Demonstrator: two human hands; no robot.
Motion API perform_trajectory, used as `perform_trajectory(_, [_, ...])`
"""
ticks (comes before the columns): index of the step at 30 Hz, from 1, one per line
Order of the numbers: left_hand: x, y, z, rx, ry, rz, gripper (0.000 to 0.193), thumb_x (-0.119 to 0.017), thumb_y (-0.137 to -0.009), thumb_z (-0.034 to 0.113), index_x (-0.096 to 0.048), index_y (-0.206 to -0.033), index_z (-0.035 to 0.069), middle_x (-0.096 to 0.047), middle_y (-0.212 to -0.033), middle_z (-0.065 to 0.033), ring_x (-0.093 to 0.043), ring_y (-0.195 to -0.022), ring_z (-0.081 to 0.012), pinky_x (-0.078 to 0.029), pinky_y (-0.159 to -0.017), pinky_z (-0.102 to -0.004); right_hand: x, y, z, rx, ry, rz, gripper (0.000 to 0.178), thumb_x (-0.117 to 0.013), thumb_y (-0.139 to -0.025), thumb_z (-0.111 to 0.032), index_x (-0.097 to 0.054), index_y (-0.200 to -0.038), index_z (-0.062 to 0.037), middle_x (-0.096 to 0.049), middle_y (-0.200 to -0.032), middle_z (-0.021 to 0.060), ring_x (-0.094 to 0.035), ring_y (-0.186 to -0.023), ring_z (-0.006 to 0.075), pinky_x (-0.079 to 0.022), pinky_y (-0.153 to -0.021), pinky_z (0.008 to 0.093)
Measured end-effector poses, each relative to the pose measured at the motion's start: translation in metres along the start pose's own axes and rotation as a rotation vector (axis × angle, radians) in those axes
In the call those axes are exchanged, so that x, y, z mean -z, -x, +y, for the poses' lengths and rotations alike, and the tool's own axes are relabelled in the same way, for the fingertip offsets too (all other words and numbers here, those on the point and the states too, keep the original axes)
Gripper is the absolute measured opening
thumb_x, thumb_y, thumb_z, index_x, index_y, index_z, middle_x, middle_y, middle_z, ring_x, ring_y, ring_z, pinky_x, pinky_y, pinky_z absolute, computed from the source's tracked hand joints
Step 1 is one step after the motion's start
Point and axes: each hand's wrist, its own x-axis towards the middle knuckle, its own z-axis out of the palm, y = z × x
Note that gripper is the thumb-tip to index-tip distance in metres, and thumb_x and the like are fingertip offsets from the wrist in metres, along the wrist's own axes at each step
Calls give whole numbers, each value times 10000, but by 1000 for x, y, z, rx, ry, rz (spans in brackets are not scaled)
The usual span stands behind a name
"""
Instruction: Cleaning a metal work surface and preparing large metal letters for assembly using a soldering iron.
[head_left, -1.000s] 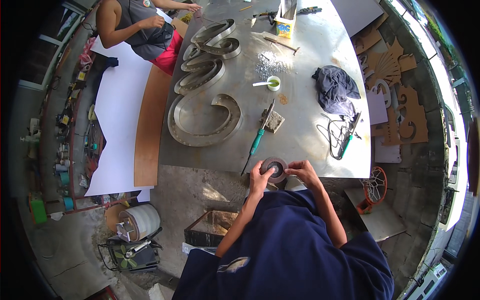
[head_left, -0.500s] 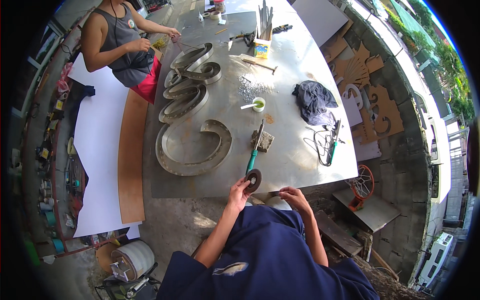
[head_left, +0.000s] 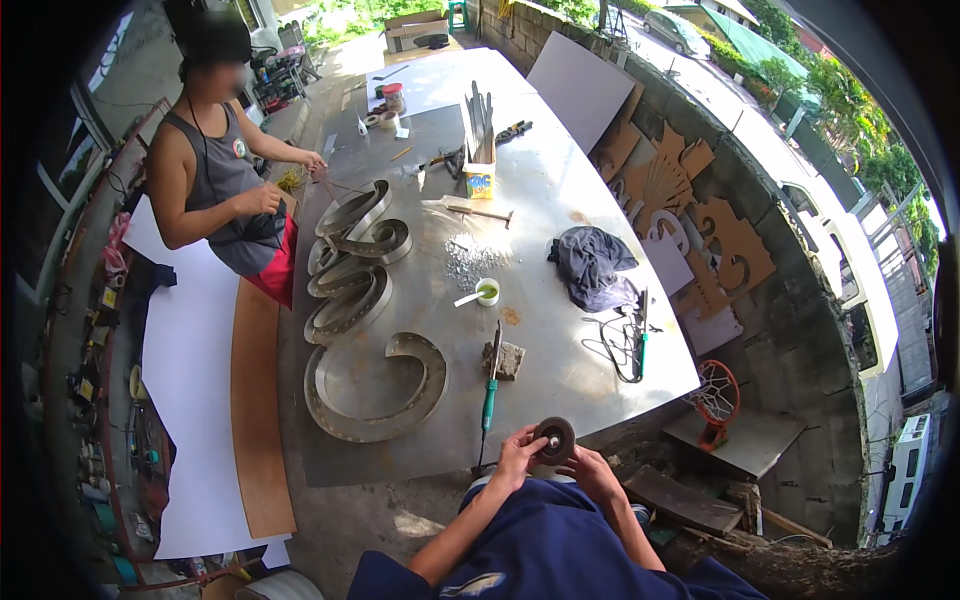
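My left hand grips a dark round grinding disc with a pale metal centre, just off the table's near edge. At the disc's lower right edge my right hand has its fingers curled against it; their tips are partly hidden. Beyond the hands, a green-handled soldering iron leans on a rough stone block. A metal channel letter shaped like a C stands to the left, with more curved metal lettering beyond it.
On the metal table are a white cup, metal scraps, a hammer, a dark cloth and another green-handled iron. A co-worker stands at the far left, hands by the lettering. A basketball hoop is at right.
The view has tilted up, so the table sits lower. The disc has moved right, away from the soldering iron, and my right hand has come up to its edge.
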Motion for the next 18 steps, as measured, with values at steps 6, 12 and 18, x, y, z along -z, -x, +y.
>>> perform_trajectory(6, [-13, -6, -11, -77, 45, -27, 337, -609, -908, 52, -556, -1237, 2, -667, -1103, -95, -681, -897, -185, -599, -706, -315, 17, -17, -17, -83, -147, -192, 621, -430, -946, -566, -511, -1336, -91, -541, -1340, 55, -461, -1260, 205, -349, -1046, 451])
perform_trajectory(12, [-44, -8, -6, 23, 166, 82, 309, -570, -950, 250, -600, -1173, 38, -660, -1099, -54, -664, -844, -147, -562, -564, -277, 27, -31, -52, -48, -92, -265, 800, -236, -928, -696, -491, -1365, -76, -498, -1379, 59, -412, -1280, 195, -231, -1093, 483])
perform_trajectory(18, [-97, -1, 6, -235, -193, 131, 265, -542, -963, 223, -602, -1170, 69, -629, -1099, -36, -631, -885, -138, -543, -564, -252, 46, -52, -97, 35, -188, -310, 734, -235, -960, -641, -581, -1270, -72, -416, -1441, 30, -350, -1313, 187, -248, -1075, 446])
